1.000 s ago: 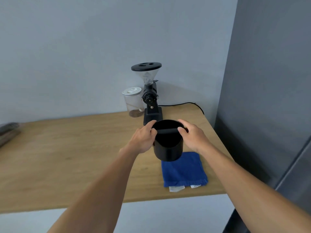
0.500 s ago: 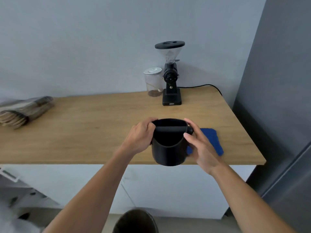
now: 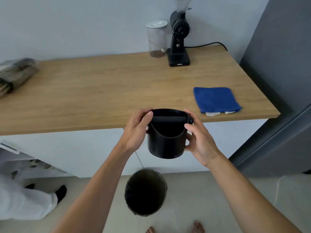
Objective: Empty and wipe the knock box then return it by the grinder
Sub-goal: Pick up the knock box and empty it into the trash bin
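Note:
The black knock box (image 3: 165,143) hangs upright in the air, just off the counter's front edge, its bar across the top. My left hand (image 3: 135,130) grips its left rim and side. My right hand (image 3: 197,140) holds its right side, fingers wrapped around the wall. A round bin (image 3: 145,192) with a dark liner stands on the floor below and slightly left of the box. The black grinder (image 3: 179,39) stands at the back of the wooden counter (image 3: 101,91). A folded blue cloth (image 3: 215,99) lies near the counter's right front corner.
A clear jar (image 3: 156,39) with a white lid stands left of the grinder. A bundle of bagged items (image 3: 15,74) lies at the counter's far left. A grey cabinet (image 3: 277,81) rises on the right. White fabric (image 3: 21,195) lies at lower left, my bare feet (image 3: 175,228) below.
The knock box has come back off the counter towards me and now hangs past its edge. The view has tilted down, and the bin and floor have come into sight.

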